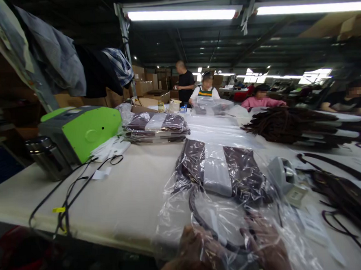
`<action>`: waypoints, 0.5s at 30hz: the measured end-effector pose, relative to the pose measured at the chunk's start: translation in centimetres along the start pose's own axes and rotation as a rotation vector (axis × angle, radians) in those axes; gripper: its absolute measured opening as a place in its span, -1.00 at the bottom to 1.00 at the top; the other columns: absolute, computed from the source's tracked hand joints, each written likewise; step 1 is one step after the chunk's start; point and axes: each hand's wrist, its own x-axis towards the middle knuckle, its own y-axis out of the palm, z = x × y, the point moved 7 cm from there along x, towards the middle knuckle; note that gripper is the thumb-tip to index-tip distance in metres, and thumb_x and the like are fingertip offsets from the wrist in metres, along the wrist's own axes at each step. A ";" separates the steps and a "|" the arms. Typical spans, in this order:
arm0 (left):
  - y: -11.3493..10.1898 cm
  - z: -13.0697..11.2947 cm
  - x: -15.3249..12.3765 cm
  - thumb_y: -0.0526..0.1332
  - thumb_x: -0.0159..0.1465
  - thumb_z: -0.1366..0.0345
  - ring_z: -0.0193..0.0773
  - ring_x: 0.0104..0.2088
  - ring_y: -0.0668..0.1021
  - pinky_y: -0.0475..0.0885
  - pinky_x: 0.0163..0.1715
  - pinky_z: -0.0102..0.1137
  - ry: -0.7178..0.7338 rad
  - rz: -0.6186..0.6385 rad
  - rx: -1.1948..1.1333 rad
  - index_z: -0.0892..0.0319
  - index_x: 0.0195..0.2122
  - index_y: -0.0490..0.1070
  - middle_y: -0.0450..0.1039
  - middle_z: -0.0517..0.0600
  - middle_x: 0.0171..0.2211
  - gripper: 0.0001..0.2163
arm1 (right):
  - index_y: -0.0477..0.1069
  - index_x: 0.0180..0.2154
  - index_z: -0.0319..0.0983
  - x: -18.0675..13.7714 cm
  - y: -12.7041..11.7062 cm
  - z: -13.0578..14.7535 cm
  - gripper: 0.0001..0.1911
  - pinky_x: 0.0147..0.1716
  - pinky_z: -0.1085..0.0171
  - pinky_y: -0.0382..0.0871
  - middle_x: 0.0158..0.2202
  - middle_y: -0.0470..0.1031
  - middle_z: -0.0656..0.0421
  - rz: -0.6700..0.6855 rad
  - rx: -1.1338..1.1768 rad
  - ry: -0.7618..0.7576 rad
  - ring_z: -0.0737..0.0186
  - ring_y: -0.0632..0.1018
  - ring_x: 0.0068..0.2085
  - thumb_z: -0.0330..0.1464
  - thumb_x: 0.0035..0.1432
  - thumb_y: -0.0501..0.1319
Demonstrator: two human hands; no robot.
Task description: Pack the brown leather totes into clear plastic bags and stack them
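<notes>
A dark brown handbag point(243, 167) with a pale wrap point(217, 171) round its middle lies in front of me. It is inside a clear plastic bag point(170, 217) whose near end spreads toward the table's front edge. The handbag's dark strap point(197, 215) loops toward me between my hands. My left hand point(195, 248) is closed on the plastic at the left of the loop. On the other side, my right hand point(263, 240) has its fingers bent round the plastic, close beside the strap. Glare on the film and blur partly hide the fingers of both hands.
Wrapped brown bags point(157, 128) are stacked farther back. At left stand a green-and-grey machine point(91, 130), a steel flask point(49, 159) and loose black cords point(66, 199). A white tape dispenser point(282, 173) and brown bags point(349, 198) lie at right. Several people are across the table.
</notes>
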 end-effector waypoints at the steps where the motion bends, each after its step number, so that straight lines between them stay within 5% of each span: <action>1: -0.7 0.1 -0.3 0.04 0.34 0.33 -0.21 -0.42 0.53 0.47 -0.30 -0.28 0.000 -0.034 0.002 0.06 -0.22 0.50 0.52 0.00 -0.45 -0.78 | 0.61 -0.22 -0.07 0.0 0.1 0.9 -0.49 0.39 -0.16 -0.23 0.06 0.55 0.16 -0.028 -0.067 -0.039 -0.23 0.13 0.37 -0.09 -0.32 0.50; 5: -4.3 -0.7 -0.7 0.10 0.30 0.30 -0.07 -0.12 0.56 0.45 -0.03 -0.13 0.097 -0.245 -0.014 0.06 -0.07 0.44 0.56 0.07 -0.23 -0.78 | 0.35 0.18 -0.04 -0.1 0.7 2.3 -0.19 0.34 -0.06 0.05 0.33 0.24 0.16 -0.092 0.120 -0.035 -0.11 0.25 0.32 -0.09 -0.13 0.45; 7: -5.2 -1.5 -0.5 0.10 0.32 0.28 -0.12 -0.09 0.55 0.44 0.01 -0.19 0.162 -0.281 -0.031 0.09 -0.02 0.41 0.56 0.07 -0.21 -0.76 | 0.38 0.14 -0.02 0.0 1.6 1.3 -0.24 0.23 -0.07 0.25 0.24 0.38 0.12 -0.073 0.405 0.070 -0.11 0.42 0.21 -0.03 -0.12 0.44; 12: -3.2 -1.3 0.6 0.02 0.37 0.34 -0.26 -0.30 0.55 0.49 -0.28 -0.40 0.115 -0.061 -0.028 0.20 -0.10 0.39 0.51 0.05 -0.32 -0.80 | 0.59 -0.12 -0.23 -0.3 6.9 0.9 -0.39 0.25 -0.06 0.21 0.03 0.57 -0.04 0.309 0.549 0.343 -0.13 0.52 0.11 0.12 0.04 0.27; 15: -0.4 0.4 1.4 0.10 0.32 0.35 -0.21 -0.31 0.54 0.48 -0.25 -0.32 -0.021 0.044 0.057 0.15 -0.29 0.42 0.50 0.03 -0.36 -0.88 | 0.54 -0.02 -0.13 0.2 8.3 3.9 -0.37 0.28 -0.10 0.14 0.11 0.51 0.03 0.284 0.720 0.297 -0.09 0.44 0.19 0.14 0.00 0.30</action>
